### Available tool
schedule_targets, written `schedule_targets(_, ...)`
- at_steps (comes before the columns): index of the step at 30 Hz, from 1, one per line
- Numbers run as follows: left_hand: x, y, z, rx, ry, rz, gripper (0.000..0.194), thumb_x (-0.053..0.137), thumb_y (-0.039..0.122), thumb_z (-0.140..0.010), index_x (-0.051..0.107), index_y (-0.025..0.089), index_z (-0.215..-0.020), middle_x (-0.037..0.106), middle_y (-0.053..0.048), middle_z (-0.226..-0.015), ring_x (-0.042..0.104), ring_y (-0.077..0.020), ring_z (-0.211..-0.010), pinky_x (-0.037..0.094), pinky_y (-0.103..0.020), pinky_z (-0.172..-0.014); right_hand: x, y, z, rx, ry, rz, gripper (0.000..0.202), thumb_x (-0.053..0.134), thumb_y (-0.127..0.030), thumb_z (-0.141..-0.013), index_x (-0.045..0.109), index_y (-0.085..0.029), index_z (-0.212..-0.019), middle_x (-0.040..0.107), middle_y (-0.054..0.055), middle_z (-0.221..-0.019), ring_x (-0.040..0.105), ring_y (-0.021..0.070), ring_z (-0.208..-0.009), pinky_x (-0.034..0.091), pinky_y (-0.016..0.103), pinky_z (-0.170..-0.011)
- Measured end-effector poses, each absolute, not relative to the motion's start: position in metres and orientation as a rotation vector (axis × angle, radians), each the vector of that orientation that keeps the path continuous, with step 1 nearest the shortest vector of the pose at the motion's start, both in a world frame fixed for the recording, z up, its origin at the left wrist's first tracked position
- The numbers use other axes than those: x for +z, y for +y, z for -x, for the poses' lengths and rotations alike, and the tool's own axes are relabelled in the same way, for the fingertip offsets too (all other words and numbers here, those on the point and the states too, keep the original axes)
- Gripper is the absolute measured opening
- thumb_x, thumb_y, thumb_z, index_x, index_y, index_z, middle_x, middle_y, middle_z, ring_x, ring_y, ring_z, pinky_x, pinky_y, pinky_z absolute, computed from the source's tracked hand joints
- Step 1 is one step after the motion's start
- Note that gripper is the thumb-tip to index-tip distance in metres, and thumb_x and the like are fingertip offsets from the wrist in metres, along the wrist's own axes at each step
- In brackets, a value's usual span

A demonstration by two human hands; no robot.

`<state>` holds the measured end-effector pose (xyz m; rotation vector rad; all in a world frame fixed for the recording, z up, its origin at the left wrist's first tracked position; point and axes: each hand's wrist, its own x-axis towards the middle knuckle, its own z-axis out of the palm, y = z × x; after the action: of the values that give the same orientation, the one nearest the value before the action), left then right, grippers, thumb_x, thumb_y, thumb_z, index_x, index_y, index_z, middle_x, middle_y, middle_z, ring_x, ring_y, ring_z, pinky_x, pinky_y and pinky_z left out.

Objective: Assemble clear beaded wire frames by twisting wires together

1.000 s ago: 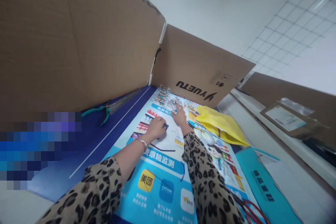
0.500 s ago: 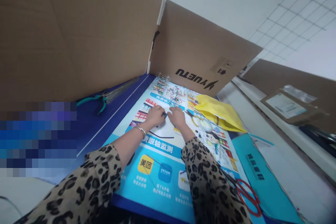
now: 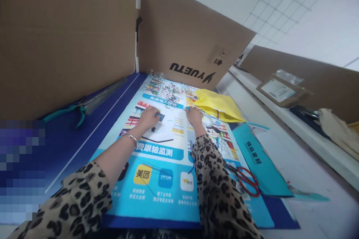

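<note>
My left hand (image 3: 150, 118) is over the left middle of a printed poster (image 3: 164, 153), its fingers closed near a small dark blue piece (image 3: 162, 117) at the fingertips. To its right, my right hand (image 3: 193, 115) is bent down at the poster beside a yellow bag (image 3: 218, 104), with a bit of blue at its fingertips that is too small to name. Thin tangled wire pieces (image 3: 172, 99) lie on the poster beyond both hands.
Teal-handled pliers (image 3: 80, 114) and a bundle of thin rods (image 3: 103, 96) lie at left. Red-handled scissors (image 3: 248, 182) and a teal bag (image 3: 259, 157) are at right. Cardboard panels (image 3: 185, 30) stand behind; a packet (image 3: 280, 90) rests on the right ledge.
My hands, close together before, have moved apart, the right one towards the yellow bag. The whole view has shifted, so things appear further left.
</note>
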<state>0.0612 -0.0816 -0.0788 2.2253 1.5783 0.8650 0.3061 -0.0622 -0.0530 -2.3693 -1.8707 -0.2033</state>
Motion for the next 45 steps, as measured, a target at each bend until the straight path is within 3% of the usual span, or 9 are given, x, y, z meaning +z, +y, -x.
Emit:
schedule_targets(8, -0.084, -0.077, -0.059, 0.892, 1.566, -2.213, 0.019, 0.05, 0.017, -0.075, 0.065, 0.02, -0.086, 0.064, -0.005, -0.095, 0.055, -0.0208, -0.1, 0.042, -0.032, -0.092, -0.059, -0.066, -0.285, -0.144, -2.009, 2.216, 0.034, 0.041, -0.035, -0.09, 0.055, -0.023, -0.119, 0.057, 0.012, -0.118, 0.047, 0.0291, -0.112, 0.034, 0.047, -0.092)
schedule_targets(15, -0.082, -0.079, -0.061, 0.907, 1.566, -2.228, 0.016, 0.052, 0.019, -0.074, 0.065, 0.021, -0.084, 0.064, -0.005, -0.095, 0.056, -0.021, -0.099, 0.042, -0.032, -0.09, -0.053, -0.058, -0.256, -0.17, -1.997, 2.034, 0.058, 0.042, -0.034, -0.088, 0.025, -0.018, -0.141, 0.042, 0.012, -0.138, 0.042, 0.0255, -0.12, 0.036, 0.035, -0.094)
schedule_targets(36, -0.08, -0.082, -0.061, 0.893, 1.564, -2.27, 0.015, 0.052, 0.021, -0.074, 0.065, 0.021, -0.081, 0.065, -0.005, -0.092, 0.057, -0.021, -0.095, 0.043, -0.032, -0.088, -0.064, -0.064, -0.251, -0.135, -2.071, 1.973, 0.059, 0.044, -0.031, -0.088, 0.025, -0.012, -0.141, 0.053, 0.015, -0.126, 0.046, 0.0273, -0.116, 0.036, 0.039, -0.094)
schedule_targets(45, -0.085, -0.073, -0.059, 0.86, 1.512, -2.333, 0.017, 0.049, 0.025, -0.075, 0.064, 0.02, -0.08, 0.065, -0.007, -0.091, 0.055, -0.0239, -0.097, 0.041, -0.036, -0.091, -0.062, -0.065, -0.252, -0.108, -2.051, 1.991, 0.06, 0.045, -0.033, -0.087, 0.024, -0.019, -0.141, 0.054, 0.01, -0.126, 0.047, 0.0246, -0.114, 0.035, 0.036, -0.094)
